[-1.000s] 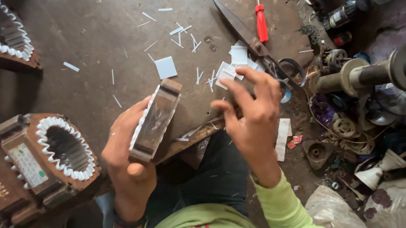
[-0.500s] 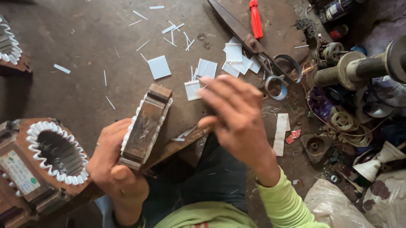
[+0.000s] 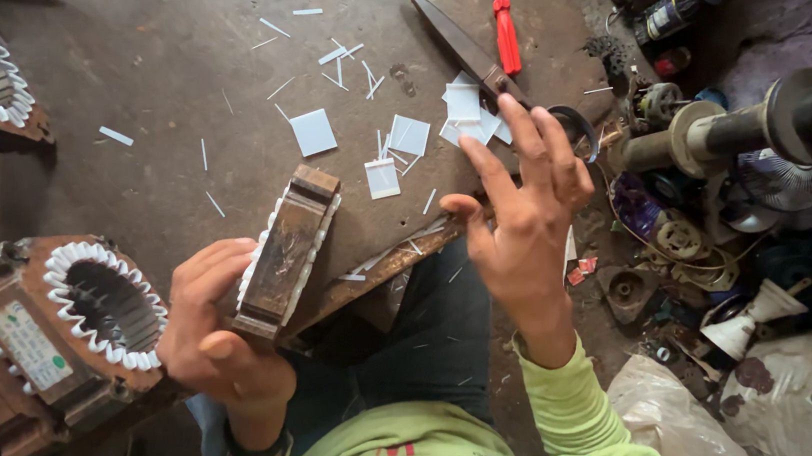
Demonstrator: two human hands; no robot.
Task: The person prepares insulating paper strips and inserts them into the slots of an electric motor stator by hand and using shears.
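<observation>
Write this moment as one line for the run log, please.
left hand: grips rusty metal motor stator core with white paper slot liners | right hand: open, empty, above worn wooden bench | near: white paper squares

Left hand [image 3: 212, 344]: at 8 o'clock, fingers curled in a grip, dark band on wrist. Right hand [image 3: 525, 210]: at 3 o'clock, fingers spread, empty.

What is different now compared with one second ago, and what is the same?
The right hand has lifted off the pile of white paper squares and drawn back toward the body; it now hovers open over the bench edge, holding nothing that shows. The left hand keeps its grip on the metal motor core, tilted much as before. The scissors, the red screwdriver and the paper scraps stayed where they were.
</observation>
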